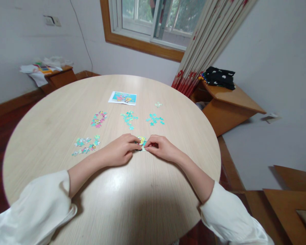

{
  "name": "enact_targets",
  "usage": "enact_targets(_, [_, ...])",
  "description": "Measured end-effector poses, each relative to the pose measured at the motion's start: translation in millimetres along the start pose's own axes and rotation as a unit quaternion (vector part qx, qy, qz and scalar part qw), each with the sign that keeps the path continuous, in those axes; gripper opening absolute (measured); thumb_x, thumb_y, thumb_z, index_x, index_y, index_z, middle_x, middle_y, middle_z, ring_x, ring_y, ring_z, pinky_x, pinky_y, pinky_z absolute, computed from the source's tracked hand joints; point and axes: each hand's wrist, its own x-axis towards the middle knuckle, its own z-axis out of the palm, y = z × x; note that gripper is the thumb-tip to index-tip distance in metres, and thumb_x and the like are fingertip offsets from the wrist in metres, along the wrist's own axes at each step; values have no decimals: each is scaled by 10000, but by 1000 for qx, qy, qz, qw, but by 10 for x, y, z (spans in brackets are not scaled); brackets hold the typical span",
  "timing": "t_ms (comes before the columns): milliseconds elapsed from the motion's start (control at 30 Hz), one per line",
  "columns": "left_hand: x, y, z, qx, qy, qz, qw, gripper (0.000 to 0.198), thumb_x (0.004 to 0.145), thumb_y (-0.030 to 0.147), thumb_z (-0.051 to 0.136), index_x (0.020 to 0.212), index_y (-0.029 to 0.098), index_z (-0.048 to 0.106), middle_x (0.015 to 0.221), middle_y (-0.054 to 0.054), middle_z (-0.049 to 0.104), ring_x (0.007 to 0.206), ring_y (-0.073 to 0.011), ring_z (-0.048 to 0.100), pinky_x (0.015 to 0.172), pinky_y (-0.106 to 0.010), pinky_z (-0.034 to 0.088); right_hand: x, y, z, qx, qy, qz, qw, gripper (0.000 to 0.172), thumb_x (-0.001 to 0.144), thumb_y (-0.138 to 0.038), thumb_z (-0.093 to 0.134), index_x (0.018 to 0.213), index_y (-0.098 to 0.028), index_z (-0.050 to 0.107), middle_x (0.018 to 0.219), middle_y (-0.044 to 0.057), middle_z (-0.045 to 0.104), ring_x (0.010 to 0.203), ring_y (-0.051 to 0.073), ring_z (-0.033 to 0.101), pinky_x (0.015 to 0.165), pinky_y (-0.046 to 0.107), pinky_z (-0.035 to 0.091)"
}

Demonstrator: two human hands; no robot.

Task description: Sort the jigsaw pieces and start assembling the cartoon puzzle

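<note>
Between my hands lies a small joined patch of jigsaw puzzle [142,139], with a yellow cartoon face and teal edges. My left hand [121,148] rests beside it, fingers stretched out and the tips on its left part, hiding some of it. On the right, the thumb and forefinger of my right hand [162,147] pinch together at the patch's lower right edge, on a small pale jigsaw piece [143,148] that is mostly covered. Past my hands lie loose teal pieces [155,119], more teal pieces [129,117] and a pink-and-yellow group [99,119].
Mixed pieces [86,145] lie to the left on the round wooden table [112,204]. A picture sheet [122,98] and a few pale green pieces [158,104] are farther back. A wooden stool [226,109] with black cloth stands beyond the right rim.
</note>
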Motion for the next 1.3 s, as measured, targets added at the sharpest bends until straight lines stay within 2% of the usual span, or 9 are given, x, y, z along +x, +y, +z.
enact_targets(233, [13, 28, 65, 39, 29, 7, 999, 355, 810, 39, 427, 1018, 150, 691, 1000, -117, 652, 944, -224, 584, 872, -404, 487, 5, 22, 16, 29, 2, 3, 1000, 91, 789, -124, 596, 734, -165, 655, 733, 0, 581, 679, 104, 521, 648, 240, 406])
enact_targets(467, [16, 45, 34, 29, 26, 3, 999, 341, 808, 42, 420, 992, 151, 686, 1026, -129, 652, 966, -229, 593, 882, -416, 484, 36, 105, -4, 70, 116, 53, 989, 134, 802, -258, 568, 795, -154, 653, 647, -16, 533, 599, 103, 453, 566, 237, 367])
enact_targets(600, [12, 59, 31, 24, 18, -6, 1000, 430, 760, 21, 401, 1094, 154, 637, 1060, -120, 635, 996, -226, 580, 899, -415, 478, 42, 138, -15, 52, 153, 54, 985, 135, 799, -260, 553, 794, -162, 646, 612, -27, 502, 581, 102, 445, 560, 236, 363])
enact_targets(700, [6, 58, 47, 29, 10, -6, 1000, 506, 739, 20, 402, 1175, 183, 600, 1071, -106, 619, 1012, -226, 563, 901, -427, 474, 44, 143, -17, 40, 162, 48, 985, 126, 804, -252, 548, 800, -167, 641, 605, -30, 503, 578, 100, 449, 558, 230, 361])
enact_targets(933, [7, 68, 49, 63, -10, -2, 998, 470, 756, 30, 423, 1147, 173, 642, 1078, -127, 564, 1043, -249, 517, 923, -454, 450, 47, 135, -18, 22, 161, 33, 986, 131, 806, -237, 537, 799, -161, 644, 599, -33, 493, 568, 99, 437, 561, 234, 344])
enact_targets(1200, [3, 64, 57, 70, 6, 7, 998, 443, 769, 41, 426, 1134, 188, 629, 1157, -126, 539, 1103, -259, 484, 972, -508, 412, 52, 173, -23, 9, 166, 30, 986, 132, 806, -239, 531, 793, -167, 642, 591, -35, 491, 567, 101, 430, 566, 236, 345])
enact_targets(1300, [5, 57, 55, 51, 37, 15, 998, 436, 776, 36, 418, 1135, 192, 612, 1174, -127, 537, 1112, -254, 484, 977, -513, 411, 59, 196, -31, 0, 175, 29, 984, 129, 809, -244, 535, 795, -170, 640, 596, -32, 494, 569, 103, 434, 561, 234, 344])
